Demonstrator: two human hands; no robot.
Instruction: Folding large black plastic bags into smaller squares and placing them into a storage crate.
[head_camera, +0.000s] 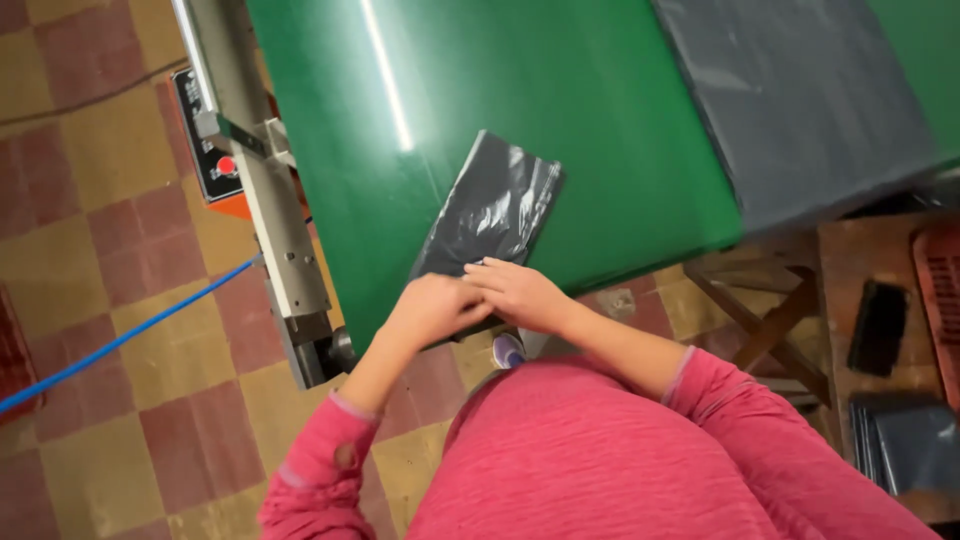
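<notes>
A folded black plastic bag lies on the green conveyor belt, near its front edge. My left hand and my right hand meet at the bag's near end, both with fingers curled on the plastic. The right hand's fingers lie flat over the bag's edge and overlap the left hand. Pink sleeves cover both my arms.
A large sheet of dark grey plastic lies further along the belt at upper right. A metal machine frame with a control panel runs along the belt's left side. A wooden table with stacked dark bags stands at right. A blue hose crosses the tiled floor.
</notes>
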